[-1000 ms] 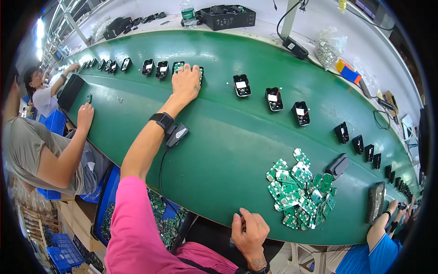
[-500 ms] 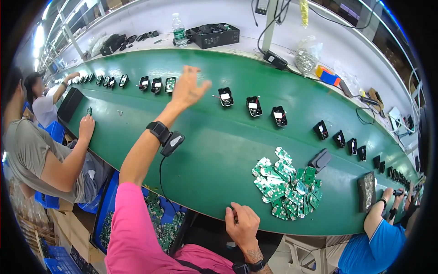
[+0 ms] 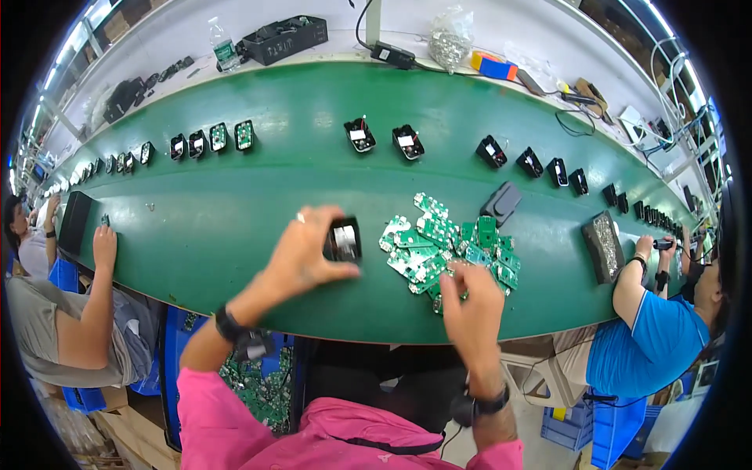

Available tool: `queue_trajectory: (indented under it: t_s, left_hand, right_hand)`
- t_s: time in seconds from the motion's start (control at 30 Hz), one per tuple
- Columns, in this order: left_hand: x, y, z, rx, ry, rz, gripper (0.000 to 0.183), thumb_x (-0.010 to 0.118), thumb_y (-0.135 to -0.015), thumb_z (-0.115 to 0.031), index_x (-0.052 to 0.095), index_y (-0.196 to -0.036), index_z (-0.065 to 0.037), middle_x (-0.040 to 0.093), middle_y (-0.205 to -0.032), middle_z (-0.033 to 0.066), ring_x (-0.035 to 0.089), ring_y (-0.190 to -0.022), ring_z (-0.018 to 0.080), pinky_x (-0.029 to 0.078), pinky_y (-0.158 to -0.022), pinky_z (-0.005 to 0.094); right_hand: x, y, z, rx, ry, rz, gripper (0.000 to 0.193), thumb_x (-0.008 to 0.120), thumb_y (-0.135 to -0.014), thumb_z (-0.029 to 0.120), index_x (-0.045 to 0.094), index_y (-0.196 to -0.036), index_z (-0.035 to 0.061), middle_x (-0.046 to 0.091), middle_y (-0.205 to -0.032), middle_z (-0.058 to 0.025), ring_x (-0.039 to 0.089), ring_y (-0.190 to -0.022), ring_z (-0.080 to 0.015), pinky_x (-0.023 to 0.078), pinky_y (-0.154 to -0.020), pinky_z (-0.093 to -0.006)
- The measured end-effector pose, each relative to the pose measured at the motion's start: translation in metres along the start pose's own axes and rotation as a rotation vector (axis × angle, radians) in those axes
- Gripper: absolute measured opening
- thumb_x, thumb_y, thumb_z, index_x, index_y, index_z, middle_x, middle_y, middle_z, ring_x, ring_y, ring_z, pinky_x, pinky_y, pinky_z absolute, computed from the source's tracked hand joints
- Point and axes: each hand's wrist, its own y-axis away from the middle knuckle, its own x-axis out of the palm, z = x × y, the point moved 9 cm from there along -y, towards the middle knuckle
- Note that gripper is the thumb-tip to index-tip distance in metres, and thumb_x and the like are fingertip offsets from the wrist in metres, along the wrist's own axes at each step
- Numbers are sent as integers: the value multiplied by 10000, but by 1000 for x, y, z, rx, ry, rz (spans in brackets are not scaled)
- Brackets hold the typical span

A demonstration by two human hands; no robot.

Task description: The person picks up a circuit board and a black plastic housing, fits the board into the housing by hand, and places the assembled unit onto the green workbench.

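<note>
I see a pile of green circuit boards (image 3: 439, 231) on a green bench (image 3: 196, 251). Just left of the pile, a person's left hand (image 3: 301, 254) grasps a black housing (image 3: 345, 239) between thumb and fingers, no board visible inside. The right hand (image 3: 475, 301) is blurred at the pile's near edge; I cannot tell whether it grips anything. Leftward beyond the pile, two filled housings (image 3: 244, 135) already contain boards; beyond it, two unfilled housings (image 3: 407, 142) show none.

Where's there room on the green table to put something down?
There's room between the left hand and the left neighbour's hand; a smaller patch lies between the pile of green circuit boards and the long dark speckled box. It's crowded at that pile, by the right hand.
</note>
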Motion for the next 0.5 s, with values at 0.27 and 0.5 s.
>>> queue_trajectory:
  t_s: [0.27,0.5]
  left_hand:
    - [5,60,-48,24,-65,-225,882,882,-670,-423,480,-1363,-53,570,-1221,123,532,-1139,318,439,-944,441]
    - [4,106,-21,-325,264,-488,289,769,-847,-223,736,-1012,12,574,-663,55,506,-544,152,404,-512,289]
  right_hand:
    - [64,-71,-23,27,275,273,366,780,-801,187,680,-1109,18,560,-1146,-165,530,-1097,-357,461,-941,-443]
    - [36,-52,29,-100,-59,35,273,718,-884,105,637,-1117,-12,603,-1117,-129,615,-896,-244,511,-769,-360]
